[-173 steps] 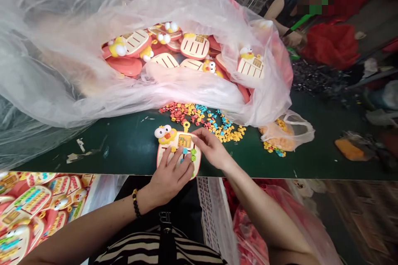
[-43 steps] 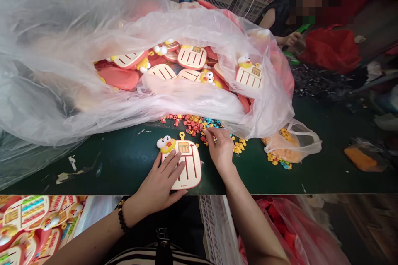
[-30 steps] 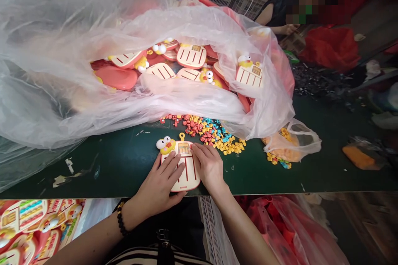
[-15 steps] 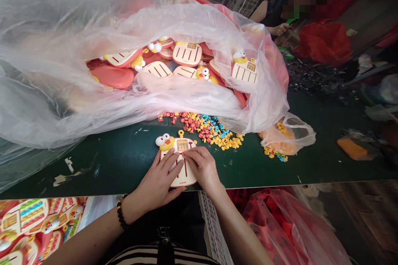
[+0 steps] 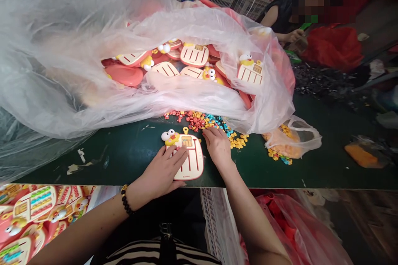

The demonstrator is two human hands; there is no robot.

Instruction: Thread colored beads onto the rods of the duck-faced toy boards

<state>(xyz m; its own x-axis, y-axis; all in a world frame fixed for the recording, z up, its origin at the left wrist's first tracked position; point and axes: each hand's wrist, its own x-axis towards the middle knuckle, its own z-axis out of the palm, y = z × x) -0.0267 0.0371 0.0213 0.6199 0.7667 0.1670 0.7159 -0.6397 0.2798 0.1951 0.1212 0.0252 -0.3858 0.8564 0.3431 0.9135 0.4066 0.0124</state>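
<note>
A cream sliding toy [image 5: 195, 161] with a red rim, several slots and a yellow duck head with bulging white eyes lies flat on the green table. My left hand [image 5: 164, 168] rests on its left side, fingers stretched over the face and thumb by the lower edge. My right hand [image 5: 218, 148] is to the right of the toy, at the near edge of a pile of small red, yellow and blue plastic pieces [image 5: 199, 121]. Its fingers are bent together, and whatever lies between the fingertips is hidden.
A large translucent plastic bag [image 5: 77, 103] full of similar toys covers the back of the table [image 5: 248, 174]. On the right sits a small bag [image 5: 290, 143] of yellow pieces. Filled toys [image 5: 34, 207] are heaped below the left edge. Across the table a person [image 5: 276, 16] works.
My right hand has left the toy's face and moved right and away from me to the pile of pieces. My left hand stays on the toy. The view has shifted slightly.
</note>
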